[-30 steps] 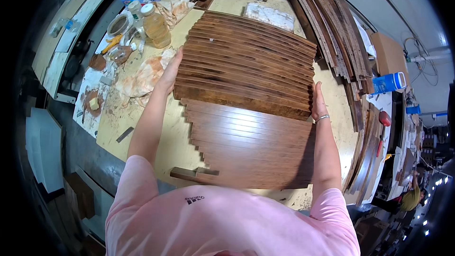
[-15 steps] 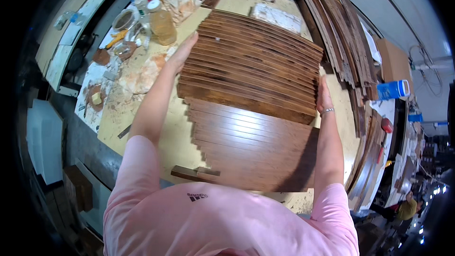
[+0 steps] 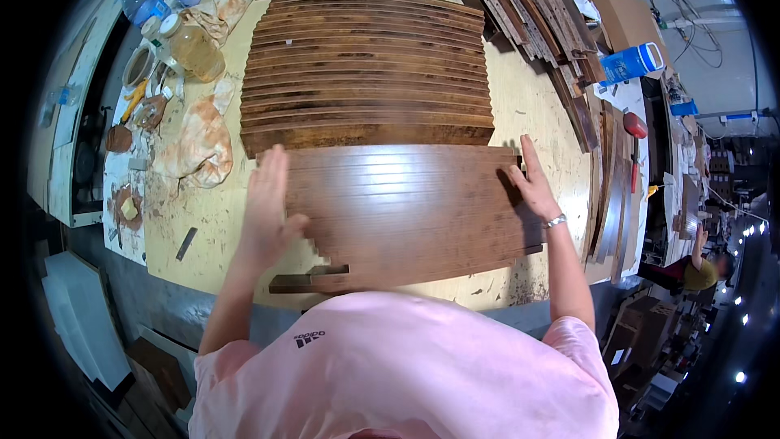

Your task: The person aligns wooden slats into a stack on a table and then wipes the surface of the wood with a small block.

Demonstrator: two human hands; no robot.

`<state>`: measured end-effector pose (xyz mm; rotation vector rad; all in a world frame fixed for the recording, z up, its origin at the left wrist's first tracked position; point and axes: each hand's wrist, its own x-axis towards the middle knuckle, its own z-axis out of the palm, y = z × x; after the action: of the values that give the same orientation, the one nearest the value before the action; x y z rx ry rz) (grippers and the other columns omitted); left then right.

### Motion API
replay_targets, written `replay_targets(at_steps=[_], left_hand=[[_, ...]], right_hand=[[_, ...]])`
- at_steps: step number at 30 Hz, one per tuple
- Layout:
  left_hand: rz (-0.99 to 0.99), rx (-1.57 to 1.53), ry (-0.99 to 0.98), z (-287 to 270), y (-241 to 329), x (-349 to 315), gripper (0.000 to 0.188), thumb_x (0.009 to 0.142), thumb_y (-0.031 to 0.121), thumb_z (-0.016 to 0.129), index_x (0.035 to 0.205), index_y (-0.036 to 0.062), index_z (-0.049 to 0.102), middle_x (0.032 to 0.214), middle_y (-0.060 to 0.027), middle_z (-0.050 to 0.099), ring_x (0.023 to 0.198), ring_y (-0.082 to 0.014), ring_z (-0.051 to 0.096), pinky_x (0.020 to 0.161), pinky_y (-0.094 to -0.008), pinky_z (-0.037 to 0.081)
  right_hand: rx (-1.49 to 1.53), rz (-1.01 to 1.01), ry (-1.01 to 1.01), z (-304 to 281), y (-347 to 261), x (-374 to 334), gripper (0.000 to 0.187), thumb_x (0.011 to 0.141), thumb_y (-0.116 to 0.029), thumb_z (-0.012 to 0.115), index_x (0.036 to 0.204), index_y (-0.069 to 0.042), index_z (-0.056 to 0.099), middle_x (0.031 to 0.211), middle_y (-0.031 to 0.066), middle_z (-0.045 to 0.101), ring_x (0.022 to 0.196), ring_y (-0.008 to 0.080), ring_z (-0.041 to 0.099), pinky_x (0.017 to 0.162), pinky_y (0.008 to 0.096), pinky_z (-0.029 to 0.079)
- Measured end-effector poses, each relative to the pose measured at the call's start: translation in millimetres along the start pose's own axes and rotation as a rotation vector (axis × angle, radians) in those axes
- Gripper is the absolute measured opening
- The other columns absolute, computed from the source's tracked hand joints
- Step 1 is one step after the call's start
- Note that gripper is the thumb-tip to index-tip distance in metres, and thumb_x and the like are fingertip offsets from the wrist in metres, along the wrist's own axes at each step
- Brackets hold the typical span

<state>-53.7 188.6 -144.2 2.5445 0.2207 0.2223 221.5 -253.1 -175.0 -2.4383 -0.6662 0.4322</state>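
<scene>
A set of brown wooden planks (image 3: 398, 219) lies flat and edge to edge in front of me, its ends slightly stepped. Beyond it more brown planks (image 3: 366, 73) are packed in a ridged row. My left hand (image 3: 272, 203) is at the left ends of the flat planks, fingers stretched and thumb apart, somewhat blurred. At their right ends is my right hand (image 3: 536, 187), fingers extended and thumb spread toward the wood. Neither hand grips anything. Two short wood pieces, one a dark block (image 3: 291, 284), lie at the near left corner.
All this rests on a pale, stained worktable (image 3: 203, 256). Left stand a jar of yellowish liquid (image 3: 195, 53), a plastic bottle (image 3: 142, 4) and a stained cloth (image 3: 203, 138). Long boards (image 3: 520, 16), a blue jug (image 3: 630, 63) and a red-headed mallet (image 3: 634, 126) are at right.
Both hands have come away from the sides of the ridged row, back toward me, to the ends of the flat planks. The view has shifted too.
</scene>
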Motion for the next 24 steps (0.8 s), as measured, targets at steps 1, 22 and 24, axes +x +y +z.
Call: replay_targets(at_steps=[1, 22, 24], left_hand=[[0.025, 0.047, -0.066, -0.4, 16.5, 5.7, 0.076, 0.088, 0.018, 0.059, 0.153, -0.0022, 0.025, 0.16, -0.0209, 0.024, 0.15, -0.0317, 0.021, 0.121, -0.0475, 0.016], [-0.452, -1.032, 0.279, 24.1, -17.7, -146.4, 0.065, 0.107, 0.041, 0.026, 0.157, 0.001, 0.013, 0.165, -0.013, 0.014, 0.153, -0.0236, 0.011, 0.123, -0.0378, 0.007], [-0.476, -1.1, 0.305, 36.2, -1.5, -141.8, 0.066, 0.108, 0.043, 0.024, 0.157, 0.0013, 0.012, 0.165, -0.0131, 0.013, 0.153, -0.0235, 0.01, 0.123, -0.0379, 0.006]], right_hand=[[0.066, 0.009, 0.071, 12.5, 0.0, -0.7, 0.089, 0.091, -0.048, 0.062, 0.152, 0.003, 0.024, 0.161, 0.0245, 0.018, 0.15, 0.0333, 0.019, 0.12, 0.0389, 0.025], [0.755, 0.415, -0.015, -52.7, 101.6, -110.8, 0.066, 0.103, -0.051, 0.034, 0.152, -0.006, 0.036, 0.157, 0.0095, 0.037, 0.148, 0.0208, 0.028, 0.121, 0.0352, 0.013], [0.951, 0.329, -0.019, -32.2, 109.1, -129.6, 0.066, 0.103, -0.049, 0.038, 0.152, -0.005, 0.036, 0.157, 0.0093, 0.038, 0.148, 0.0211, 0.027, 0.121, 0.0345, 0.015]])
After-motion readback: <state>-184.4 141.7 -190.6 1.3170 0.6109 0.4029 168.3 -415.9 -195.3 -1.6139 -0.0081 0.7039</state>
